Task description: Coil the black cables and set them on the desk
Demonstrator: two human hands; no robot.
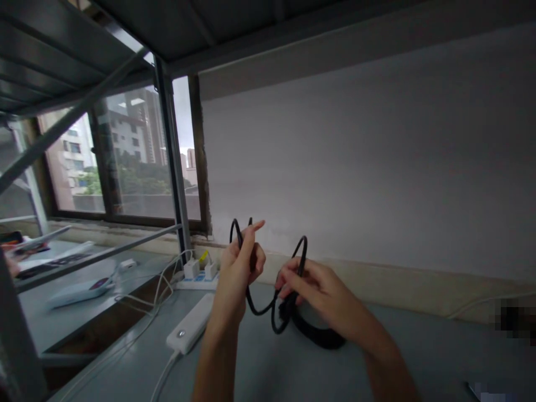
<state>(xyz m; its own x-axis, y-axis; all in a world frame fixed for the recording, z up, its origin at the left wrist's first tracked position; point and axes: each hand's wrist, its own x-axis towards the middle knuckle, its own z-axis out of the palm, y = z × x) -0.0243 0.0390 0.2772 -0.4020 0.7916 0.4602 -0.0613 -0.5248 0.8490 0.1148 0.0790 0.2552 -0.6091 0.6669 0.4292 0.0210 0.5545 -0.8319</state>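
Note:
A thin black cable is strung in loops between my two hands, above the grey-blue tabletop. My left hand is closed around one part of it, with the index finger pointing up and right; a small loop sticks up behind the knuckles. To its right, my right hand pinches another part between thumb and fingers, and a loop rises over its back. Below the right hand lies a thicker black curved band. Whether it joins the cable is hidden by the fingers.
A white power strip lies left of my left forearm. Behind it, plugs sit in another strip by the wall. White cords trail leftward. A metal frame post stands before the window. At the far left, part of another person's hand shows.

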